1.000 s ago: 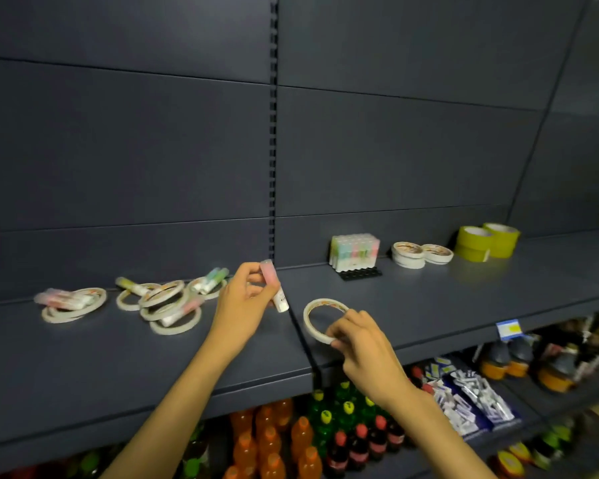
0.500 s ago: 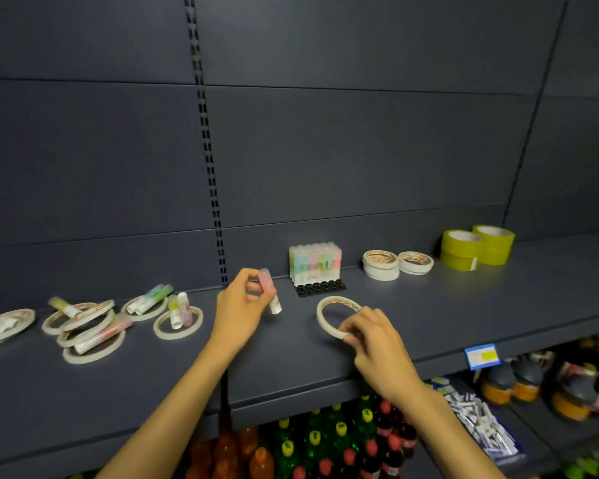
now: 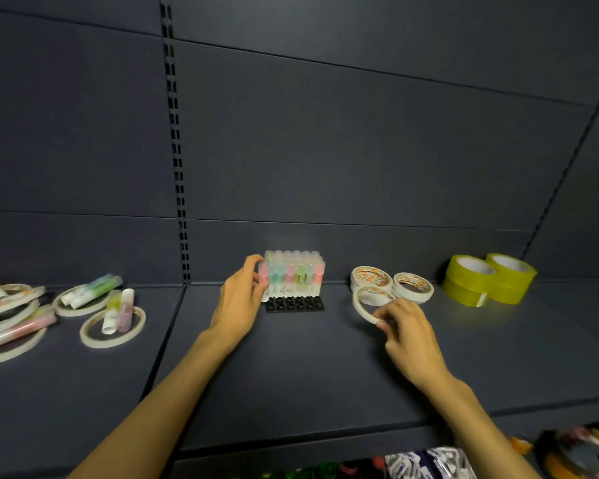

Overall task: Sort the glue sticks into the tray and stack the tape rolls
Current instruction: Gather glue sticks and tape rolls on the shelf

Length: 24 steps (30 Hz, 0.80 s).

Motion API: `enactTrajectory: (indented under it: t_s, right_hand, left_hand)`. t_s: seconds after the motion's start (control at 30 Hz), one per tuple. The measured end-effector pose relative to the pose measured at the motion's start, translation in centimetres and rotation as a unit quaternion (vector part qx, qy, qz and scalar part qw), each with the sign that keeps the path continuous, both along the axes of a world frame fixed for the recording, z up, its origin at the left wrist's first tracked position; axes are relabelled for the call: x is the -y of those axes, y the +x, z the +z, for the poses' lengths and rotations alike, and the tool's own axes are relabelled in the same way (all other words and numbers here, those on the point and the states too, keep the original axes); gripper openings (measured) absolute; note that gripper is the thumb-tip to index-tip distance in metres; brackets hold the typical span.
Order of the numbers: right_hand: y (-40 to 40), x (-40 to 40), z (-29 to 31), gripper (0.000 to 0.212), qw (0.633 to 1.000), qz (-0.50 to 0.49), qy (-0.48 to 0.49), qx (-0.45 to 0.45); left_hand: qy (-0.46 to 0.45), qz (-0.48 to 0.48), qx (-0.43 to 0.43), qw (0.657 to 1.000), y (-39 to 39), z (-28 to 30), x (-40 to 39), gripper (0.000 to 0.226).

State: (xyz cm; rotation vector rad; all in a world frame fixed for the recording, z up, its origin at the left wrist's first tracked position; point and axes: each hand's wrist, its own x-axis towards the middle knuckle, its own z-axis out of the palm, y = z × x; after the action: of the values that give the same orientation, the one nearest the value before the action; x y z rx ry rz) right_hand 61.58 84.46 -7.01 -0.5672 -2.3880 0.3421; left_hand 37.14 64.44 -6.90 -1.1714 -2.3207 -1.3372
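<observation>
Head view: I read no legible writing on labels, too blurred. My left hand point(image 3: 237, 305) fingers point(image 3: 253, 266) curled round pink glue stick point(image 3: 264, 281), held upright at left end of tray point(image 3: 294, 304) on shelf point(image 3: 291, 368). Right hand point(image 3: 407, 335) fingers pinch thin tape roll point(image 3: 367, 300), tilted against stacked tape rolls point(image 3: 372, 276).
</observation>
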Motion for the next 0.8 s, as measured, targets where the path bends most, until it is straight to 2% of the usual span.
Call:
enactTrajectory:
  t_s: [0.2,0.4,0.57,0.63,0.7,0.8]
  right_hand:
    - [-0.5,-5.6,-0.3,0.014,1.0,-0.02,0.004,-0.01]
    - [-1.4,-10.3,0.7,0.018,0.998,-0.047,0.017,-0.024]
    - [-1.9,-13.5,1.2,0.016,0.997,-0.073,0.02,0.008]
    - [-2.1,-15.1,0.7,0.015,0.995,-0.091,0.028,0.035]
    - [-2.2,-16.2,0.1,0.012,0.993,-0.101,0.03,0.055]
    - [-2.3,-16.7,-0.5,0.01,0.992,-0.101,0.022,0.074]
  left_hand:
    - [-0.005,0.019,-0.013,1.0,0.0,-0.5,-1.7,0.035]
    - [-0.051,0.057,-0.023,0.997,0.8,-0.8,-2.5,0.024]
    - [-0.094,0.096,-0.079,0.988,1.6,-0.6,-2.1,0.023]
    - [-0.14,0.125,-0.109,0.976,1.8,-0.3,-1.9,0.033]
    - [-0.18,0.142,-0.117,0.966,1.8,0.0,-1.8,0.053]
    - [-0.211,0.158,-0.133,0.955,1.8,0.3,-1.7,0.071]
